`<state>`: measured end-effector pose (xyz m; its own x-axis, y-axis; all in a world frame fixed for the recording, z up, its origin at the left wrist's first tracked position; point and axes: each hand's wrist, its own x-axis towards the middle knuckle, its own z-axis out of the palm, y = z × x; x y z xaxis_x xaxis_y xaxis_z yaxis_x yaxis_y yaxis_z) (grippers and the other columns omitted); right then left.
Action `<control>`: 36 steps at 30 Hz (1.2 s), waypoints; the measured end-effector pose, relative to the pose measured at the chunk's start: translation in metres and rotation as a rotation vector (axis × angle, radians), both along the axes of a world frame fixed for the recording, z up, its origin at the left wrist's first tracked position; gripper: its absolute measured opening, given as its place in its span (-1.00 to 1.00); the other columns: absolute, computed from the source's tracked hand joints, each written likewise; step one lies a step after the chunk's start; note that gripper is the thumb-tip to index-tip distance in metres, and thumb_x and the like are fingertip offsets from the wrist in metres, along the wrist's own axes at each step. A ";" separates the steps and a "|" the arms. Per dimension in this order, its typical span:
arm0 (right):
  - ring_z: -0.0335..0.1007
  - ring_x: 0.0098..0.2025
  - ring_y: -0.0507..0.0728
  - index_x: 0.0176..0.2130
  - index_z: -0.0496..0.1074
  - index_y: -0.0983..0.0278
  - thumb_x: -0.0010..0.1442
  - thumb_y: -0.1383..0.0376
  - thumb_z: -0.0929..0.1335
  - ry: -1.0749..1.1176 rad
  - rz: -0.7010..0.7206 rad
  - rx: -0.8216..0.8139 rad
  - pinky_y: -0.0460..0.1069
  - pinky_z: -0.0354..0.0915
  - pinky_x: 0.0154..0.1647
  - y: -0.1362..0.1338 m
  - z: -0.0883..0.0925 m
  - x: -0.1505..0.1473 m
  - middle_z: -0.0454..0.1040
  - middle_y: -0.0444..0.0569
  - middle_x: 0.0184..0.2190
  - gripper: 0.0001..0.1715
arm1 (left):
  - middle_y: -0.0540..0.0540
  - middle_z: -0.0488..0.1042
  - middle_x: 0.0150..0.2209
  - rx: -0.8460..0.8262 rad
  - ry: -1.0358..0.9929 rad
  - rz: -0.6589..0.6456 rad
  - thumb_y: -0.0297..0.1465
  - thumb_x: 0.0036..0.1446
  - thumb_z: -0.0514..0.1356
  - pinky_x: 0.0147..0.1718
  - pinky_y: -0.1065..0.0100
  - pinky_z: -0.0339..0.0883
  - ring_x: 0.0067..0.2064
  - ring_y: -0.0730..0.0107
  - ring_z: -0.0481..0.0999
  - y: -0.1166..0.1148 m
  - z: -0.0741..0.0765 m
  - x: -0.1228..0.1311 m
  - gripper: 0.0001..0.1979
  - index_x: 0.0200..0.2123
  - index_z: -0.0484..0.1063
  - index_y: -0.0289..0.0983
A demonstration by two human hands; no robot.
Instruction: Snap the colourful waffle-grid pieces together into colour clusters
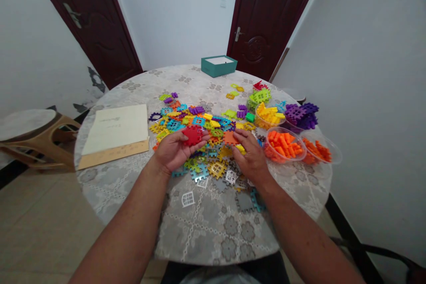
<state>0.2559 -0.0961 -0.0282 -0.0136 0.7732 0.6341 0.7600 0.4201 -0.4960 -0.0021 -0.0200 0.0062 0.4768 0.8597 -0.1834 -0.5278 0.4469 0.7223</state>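
Bare forearms reached across a cloth-covered round table to a heap of plastic building tiles.
The left hand pinched a red notched tile between thumb and fingers, over the heap; the right hand touched the edge of an orange notched tile just beside it, though whether it was gripped could not be told. One white arched window piece lay nearer the person, and a clear tub of orange pieces stood right of the right hand.
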 end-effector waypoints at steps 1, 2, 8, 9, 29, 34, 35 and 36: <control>0.39 0.28 0.26 0.19 0.49 0.25 0.35 0.32 0.34 0.000 -0.040 -0.006 0.24 0.31 0.37 0.002 -0.002 0.003 0.46 0.18 0.21 -0.57 | -0.47 0.61 0.01 -0.020 -0.009 0.086 -0.58 -0.04 0.12 0.05 0.03 0.58 0.10 -0.06 0.64 0.004 0.000 -0.003 -0.45 0.10 0.46 -0.48; 0.40 0.26 0.26 0.18 0.50 0.26 0.35 0.32 0.34 0.000 -0.075 -0.016 0.25 0.32 0.36 0.004 -0.004 0.005 0.46 0.19 0.20 -0.57 | -0.45 0.62 -0.01 -0.045 -0.021 0.178 -0.59 -0.06 0.11 -0.01 0.06 0.62 0.07 -0.04 0.65 0.008 0.001 -0.006 -0.42 0.10 0.45 -0.48; 0.37 0.27 0.31 0.14 0.51 0.32 0.32 0.27 0.34 -0.042 -0.148 -0.114 0.28 0.29 0.37 0.011 -0.017 0.012 0.42 0.25 0.21 -0.56 | -0.42 0.62 -0.10 -0.143 -0.093 0.545 -0.59 -0.09 0.08 -0.20 0.19 0.65 -0.03 0.02 0.68 0.021 0.001 -0.014 -0.47 0.02 0.46 -0.50; 0.36 0.27 0.32 0.14 0.52 0.34 0.32 0.27 0.34 -0.059 -0.159 -0.124 0.29 0.29 0.37 0.011 -0.018 0.012 0.42 0.26 0.21 -0.56 | -0.43 0.62 -0.11 -0.142 -0.098 0.584 -0.58 -0.07 0.08 -0.20 0.20 0.64 -0.04 0.02 0.69 0.022 0.001 -0.015 -0.51 -0.01 0.46 -0.50; 0.46 0.18 0.24 0.14 0.52 0.31 0.34 0.31 0.33 -0.385 0.025 -0.369 0.10 0.28 0.29 0.065 0.049 -0.019 0.56 0.17 0.12 -0.59 | -0.17 0.60 -0.25 -0.112 -0.097 0.992 -0.49 0.10 0.11 -0.27 0.26 0.57 -0.26 0.26 0.68 0.037 -0.003 -0.039 -0.80 -0.19 0.44 -0.33; 0.45 0.21 0.25 0.16 0.53 0.32 0.35 0.30 0.33 -0.479 -0.057 -0.483 0.05 0.26 0.28 0.126 0.051 -0.036 0.55 0.17 0.14 -0.57 | -0.18 0.60 -0.23 -0.101 -0.090 1.014 -0.49 0.10 0.12 -0.26 0.27 0.56 -0.25 0.26 0.68 0.036 -0.002 -0.042 -0.82 -0.20 0.44 -0.32; 0.45 0.20 0.25 0.17 0.52 0.32 0.36 0.30 0.33 -0.488 -0.064 -0.492 0.05 0.27 0.28 0.135 0.050 -0.041 0.55 0.18 0.15 -0.56 | -0.18 0.60 -0.22 -0.107 -0.096 1.024 -0.48 0.10 0.11 -0.26 0.27 0.56 -0.25 0.26 0.67 0.036 -0.001 -0.043 -0.82 -0.21 0.44 -0.31; 0.45 0.21 0.26 0.19 0.52 0.33 0.36 0.29 0.32 -0.494 -0.058 -0.494 0.05 0.27 0.28 0.142 0.050 -0.047 0.54 0.18 0.16 -0.54 | -0.18 0.60 -0.22 -0.117 -0.105 1.034 -0.48 0.11 0.11 -0.26 0.26 0.56 -0.25 0.26 0.67 0.036 -0.001 -0.044 -0.83 -0.22 0.44 -0.31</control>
<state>0.2091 0.0459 0.0213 -0.1598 0.9774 0.1387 0.9599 0.1866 -0.2090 -0.0460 0.0164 0.0054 -0.4628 0.8369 -0.2921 -0.7502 -0.1943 0.6320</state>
